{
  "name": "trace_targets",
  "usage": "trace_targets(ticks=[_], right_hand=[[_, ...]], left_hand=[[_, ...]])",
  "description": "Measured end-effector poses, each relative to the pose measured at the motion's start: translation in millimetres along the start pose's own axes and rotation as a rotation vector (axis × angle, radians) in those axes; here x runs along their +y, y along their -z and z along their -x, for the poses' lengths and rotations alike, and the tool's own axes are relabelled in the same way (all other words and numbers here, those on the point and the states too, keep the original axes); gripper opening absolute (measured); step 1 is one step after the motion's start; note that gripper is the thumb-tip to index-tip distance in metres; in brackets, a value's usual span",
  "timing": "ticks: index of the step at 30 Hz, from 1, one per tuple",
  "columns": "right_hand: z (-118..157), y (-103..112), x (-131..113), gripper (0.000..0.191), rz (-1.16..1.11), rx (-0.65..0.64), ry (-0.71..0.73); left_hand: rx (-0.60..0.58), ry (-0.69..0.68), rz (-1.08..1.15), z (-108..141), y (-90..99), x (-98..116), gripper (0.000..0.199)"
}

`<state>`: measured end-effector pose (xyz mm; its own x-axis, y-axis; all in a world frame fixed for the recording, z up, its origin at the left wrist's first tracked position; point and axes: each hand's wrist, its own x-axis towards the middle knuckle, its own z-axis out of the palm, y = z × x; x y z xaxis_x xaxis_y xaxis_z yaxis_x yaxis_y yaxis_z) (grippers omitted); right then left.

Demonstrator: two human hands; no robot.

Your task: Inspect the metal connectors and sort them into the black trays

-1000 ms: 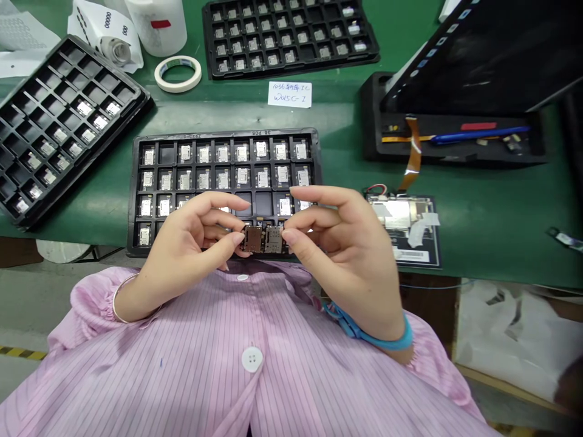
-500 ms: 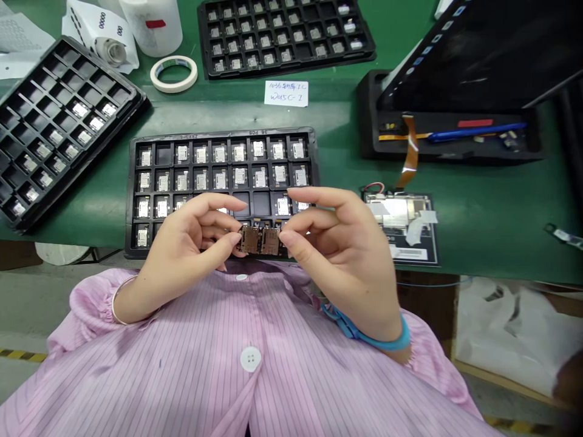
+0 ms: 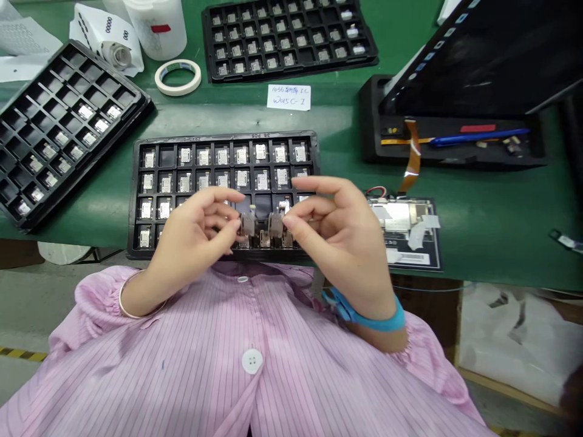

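Over the front of the black compartment tray, my left hand pinches a small circuit board between thumb and forefinger. A second small circuit board is held the same way by my right hand. Both boards are tilted and slightly blurred, with a gap between them. Beneath my hands, most of the tray's pockets hold similar small boards with silvery metal faces. One pocket in the back row and one between my hands hold no board. My hands hide part of the front rows.
A second tray lies angled at the left, a third tray at the back. Also around are masking tape, a handwritten label, a white bottle, a screen in a black stand, and a wired board at the right.
The two boards, earlier side by side and flat toward me, have been tilted and drawn slightly apart. Both hands have risen a little over the tray.
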<state>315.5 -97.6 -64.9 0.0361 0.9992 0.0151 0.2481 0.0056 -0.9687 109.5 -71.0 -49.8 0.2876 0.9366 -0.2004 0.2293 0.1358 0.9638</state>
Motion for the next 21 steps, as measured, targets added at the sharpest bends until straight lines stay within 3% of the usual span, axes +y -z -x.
trace_targets(ticks=[4, 7, 11, 13, 17, 21], right_hand=[[-31, 2, 15, 0.033, 0.294, 0.083, 0.032], [-47, -6, 18, 0.036, 0.467, -0.016, 0.018], [-48, -11, 16, 0.037, 0.563, -0.183, -0.038], [-44, -2, 18, 0.034, 0.553, -0.155, -0.035], [-38, 35, 31, 0.022, 0.572, 0.029, -0.02], [-36, 55, 42, 0.01, 0.679, -0.084, 0.0]], left_hand=[[0.105, 0.023, -0.178, -32, 0.5, -11, 0.03], [0.1, 0.005, -0.366, -46, -6.8, -15, 0.031], [0.026, 0.016, -0.635, -46, -17.9, -12, 0.032], [-0.005, 0.027, -0.74, -43, -20.3, -7, 0.032], [0.0, -0.064, -0.89, -44, -28.5, -1, 0.028], [-0.138, -0.146, -0.92, -54, -52.5, 0, 0.018]])
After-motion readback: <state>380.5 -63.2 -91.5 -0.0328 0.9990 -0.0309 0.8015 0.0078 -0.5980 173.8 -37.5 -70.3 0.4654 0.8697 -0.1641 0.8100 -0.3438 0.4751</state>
